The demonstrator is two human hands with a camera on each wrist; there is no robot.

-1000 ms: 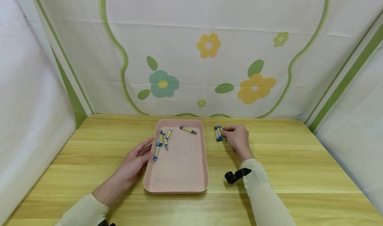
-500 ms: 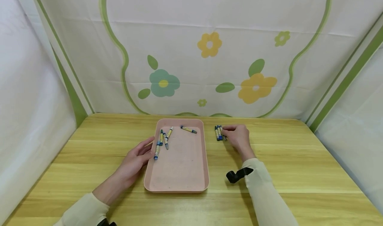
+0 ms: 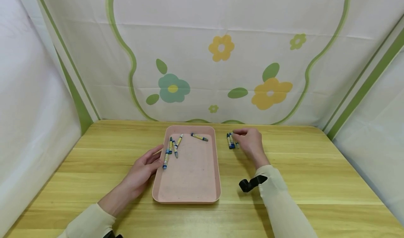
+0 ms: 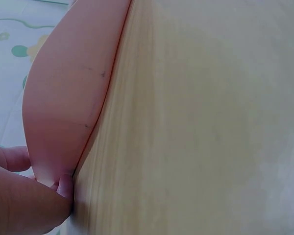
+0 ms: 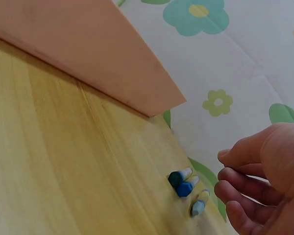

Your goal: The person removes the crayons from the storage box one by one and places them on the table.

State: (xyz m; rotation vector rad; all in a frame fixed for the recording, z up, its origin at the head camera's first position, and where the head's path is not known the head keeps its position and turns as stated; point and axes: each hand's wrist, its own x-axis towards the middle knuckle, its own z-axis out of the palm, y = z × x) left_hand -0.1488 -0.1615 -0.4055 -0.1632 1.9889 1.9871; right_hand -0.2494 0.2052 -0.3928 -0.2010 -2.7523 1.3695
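Observation:
My left hand (image 3: pixel 142 173) rests at the left wall of a pink tray (image 3: pixel 192 176), fingertips and thumb touching its outer side. In the left wrist view, my fingertips (image 4: pixel 66 187) meet the lower edge of that wall. To the right of the tray, my right hand (image 3: pixel 251 143) is just beside three crayons standing side by side on the table. A dark green-ended crayon (image 5: pixel 176 178) and a blue-ended one (image 5: pixel 184 189) lie together. A pale blue-ended crayon (image 5: pixel 198 207) lies slightly apart, nearest the hand. The right fingers are loosely curled, with nothing between them.
Several crayons lie in the tray: a cluster by its left wall, including a light blue one (image 3: pixel 165 159), and a single one (image 3: pixel 199 137) near the far side. A wooden table (image 3: pixel 300 192) carries everything. A flower-patterned cloth (image 3: pixel 189 48) hangs behind it.
The right hand has lifted slightly off the third crayon, which now shows more and sits with a gap from the other two. The left hand and tray stay as they were.

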